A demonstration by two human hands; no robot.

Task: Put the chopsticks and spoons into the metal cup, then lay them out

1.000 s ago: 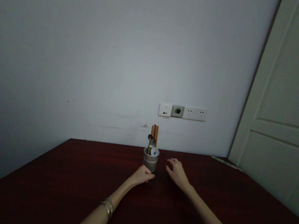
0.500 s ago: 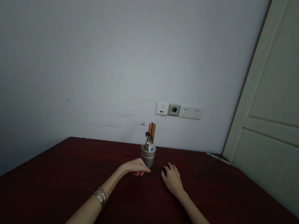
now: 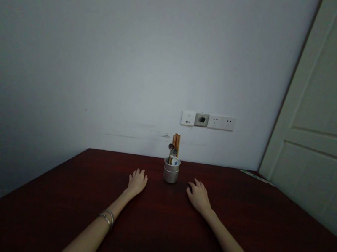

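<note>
A small metal utensil holder point(image 3: 170, 172) stands on the dark red table point(image 3: 152, 230), near its far edge. Wooden chopsticks point(image 3: 176, 141) and spoons stick up out of it. My left hand point(image 3: 137, 182) lies flat on the table to the holder's left, fingers stretched out, apart from the holder. Two silver bangles point(image 3: 106, 218) ring that wrist. My right hand point(image 3: 198, 196) rests palm down to the holder's right, fingers spread, holding nothing.
A pale wall rises behind the table with a row of sockets and a switch point(image 3: 207, 120) above the holder. A white door point(image 3: 328, 125) stands at the right. A thin light strip point(image 3: 254, 176) lies at the table's far right corner.
My left hand has let go of the holder's base, moved left and flattened on the table. The right hand has barely moved. The view shifted a little.
</note>
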